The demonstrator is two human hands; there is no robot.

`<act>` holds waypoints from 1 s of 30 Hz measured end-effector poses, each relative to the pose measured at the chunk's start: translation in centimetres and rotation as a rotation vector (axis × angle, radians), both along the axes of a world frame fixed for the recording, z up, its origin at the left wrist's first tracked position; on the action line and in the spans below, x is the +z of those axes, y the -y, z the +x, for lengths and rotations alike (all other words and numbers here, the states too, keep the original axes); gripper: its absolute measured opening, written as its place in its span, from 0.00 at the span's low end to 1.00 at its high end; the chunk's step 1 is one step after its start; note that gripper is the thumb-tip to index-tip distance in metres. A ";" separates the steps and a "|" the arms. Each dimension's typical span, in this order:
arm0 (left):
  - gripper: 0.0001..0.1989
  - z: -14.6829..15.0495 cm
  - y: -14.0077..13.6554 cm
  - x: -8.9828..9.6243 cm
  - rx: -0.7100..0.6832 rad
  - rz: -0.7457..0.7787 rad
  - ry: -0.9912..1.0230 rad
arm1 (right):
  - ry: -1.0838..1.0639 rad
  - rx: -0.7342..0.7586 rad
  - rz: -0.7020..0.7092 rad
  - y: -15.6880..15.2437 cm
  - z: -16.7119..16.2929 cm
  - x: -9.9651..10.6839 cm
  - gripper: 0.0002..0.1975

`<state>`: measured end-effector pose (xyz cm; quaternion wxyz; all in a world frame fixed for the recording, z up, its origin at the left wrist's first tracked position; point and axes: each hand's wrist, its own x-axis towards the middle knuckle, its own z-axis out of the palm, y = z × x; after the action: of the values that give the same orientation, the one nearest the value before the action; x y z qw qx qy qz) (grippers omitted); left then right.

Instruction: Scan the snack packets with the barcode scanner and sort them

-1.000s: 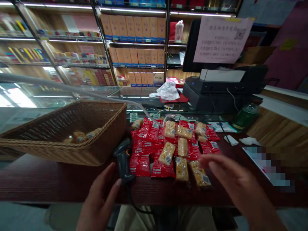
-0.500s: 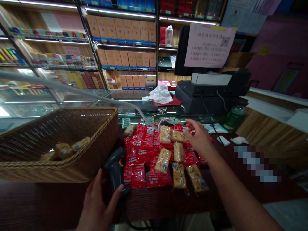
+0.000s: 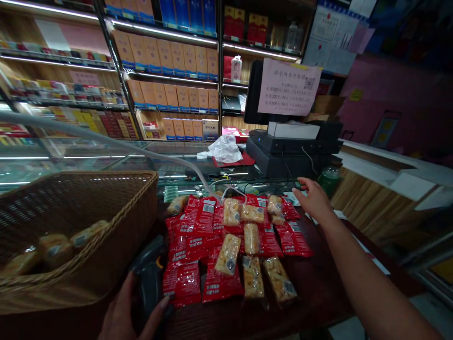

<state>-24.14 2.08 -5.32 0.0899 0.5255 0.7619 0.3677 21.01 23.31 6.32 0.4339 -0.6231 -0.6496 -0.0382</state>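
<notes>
Around the scanner (image 3: 148,274), left hand (image 3: 122,318) spread, right hand (image 3: 313,200) loosely parted.

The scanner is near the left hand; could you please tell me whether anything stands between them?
Nothing visible does: the scanner's handle lies between thumb and forefinger of the left hand, with the basket and red packets to either side.

A dark, pistol-shaped plastic scanner (image 3: 147,271) lies between the left fingers (image 3: 124,292), red plastic packets (image 3: 182,281) and oblong film-wrapped golden bars (image 3: 227,255) to their right.
</notes>
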 end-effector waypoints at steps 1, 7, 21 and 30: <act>0.54 0.3 -0.1 0.4 0.021 -0.013 0.008 | 0.006 0.015 -0.005 0.1 -0.2 0.4 0.18; 0.51 2.4 -0.6 3.8 0.128 -0.208 0.001 | -0.006 0.223 -0.062 4.0 -3.9 1.9 0.25; 0.46 3.2 -1.4 5.1 0.198 -0.208 0.070 | -0.293 0.657 -0.299 17.6 -15.0 -3.0 0.10; 0.49 6.3 2.2 6.9 0.299 0.168 0.082 | -0.519 0.937 -0.570 22.6 -20.8 -7.1 0.23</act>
<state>-17.80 -0.08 1.62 0.0211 0.3965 0.7939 0.4604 0.23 0.69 -0.82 0.3648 -0.3516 -0.7124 0.4855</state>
